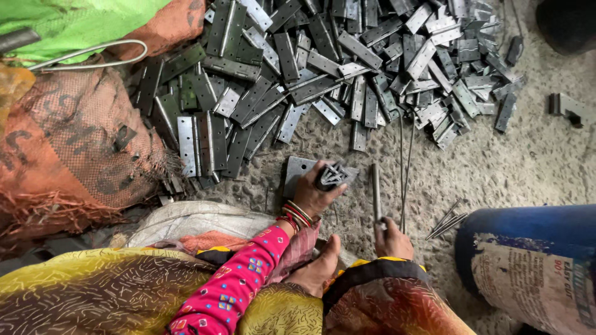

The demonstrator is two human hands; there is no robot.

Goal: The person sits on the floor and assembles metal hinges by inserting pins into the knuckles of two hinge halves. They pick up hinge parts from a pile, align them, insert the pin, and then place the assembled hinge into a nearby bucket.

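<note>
My left hand (313, 193), in a pink sleeve with red bangles, is shut on a small dark hinge piece with pins (331, 175). It presses this onto a flat grey metal plate (297, 166) on the gritty floor. My right hand (392, 241) grips the lower end of a short metal rod (375, 189) that points away from me, just right of the plate. A big heap of grey metal hinges (323, 68) lies beyond both hands. My bare foot (318, 268) rests between my arms.
Two thin wires (405, 167) run along the floor beside the rod. A few loose pins (444, 221) lie near a blue drum (528, 260) at the right. Orange mesh sacks (74, 142) and a green sack (81, 22) crowd the left side.
</note>
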